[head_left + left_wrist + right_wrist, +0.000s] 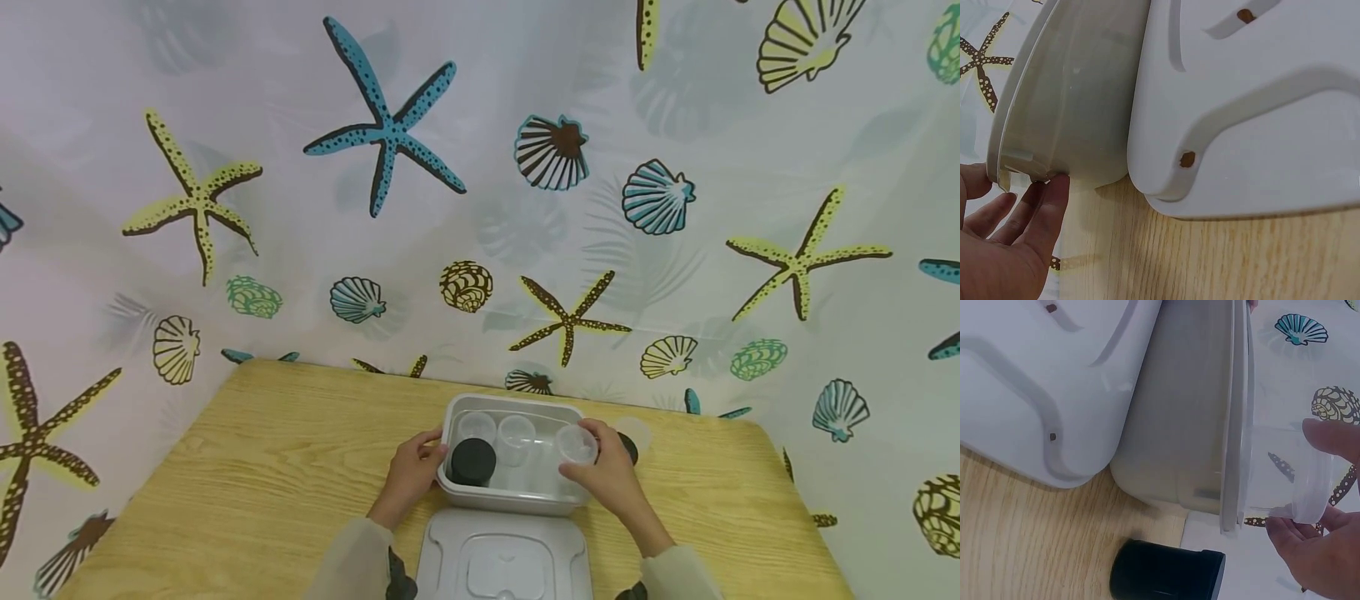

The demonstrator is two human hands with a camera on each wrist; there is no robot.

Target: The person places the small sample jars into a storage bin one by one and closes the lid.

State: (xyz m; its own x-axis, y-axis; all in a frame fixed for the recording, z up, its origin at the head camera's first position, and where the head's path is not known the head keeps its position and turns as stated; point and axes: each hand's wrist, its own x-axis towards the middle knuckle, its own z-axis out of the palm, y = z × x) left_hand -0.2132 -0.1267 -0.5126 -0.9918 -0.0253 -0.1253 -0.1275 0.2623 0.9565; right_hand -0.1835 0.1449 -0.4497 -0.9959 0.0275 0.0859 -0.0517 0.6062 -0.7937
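A pale rectangular plastic tub (517,503) stands in the middle of the table. My left hand (411,471) grips its left end, with the thumb (974,180) at the rim and the fingers lower on the side. Over the tub's right end, my right hand (611,477) holds a clear lidded jar (577,445) between thumb and fingers. The right wrist view shows this clear jar (1279,472) above the rim. Inside the tub are two clear jars, one at the back left (477,425) and another beside it (517,433), plus a black-topped jar (473,462) at the front left.
The tub's pale lid (504,567) lies in front of it, close to the near wall. Right of the tub stands a black jar (1166,570), partly behind my right hand in the head view, with a clear round item (636,432) near it. A patterned curtain (465,208) surrounds the wooden table (300,450).
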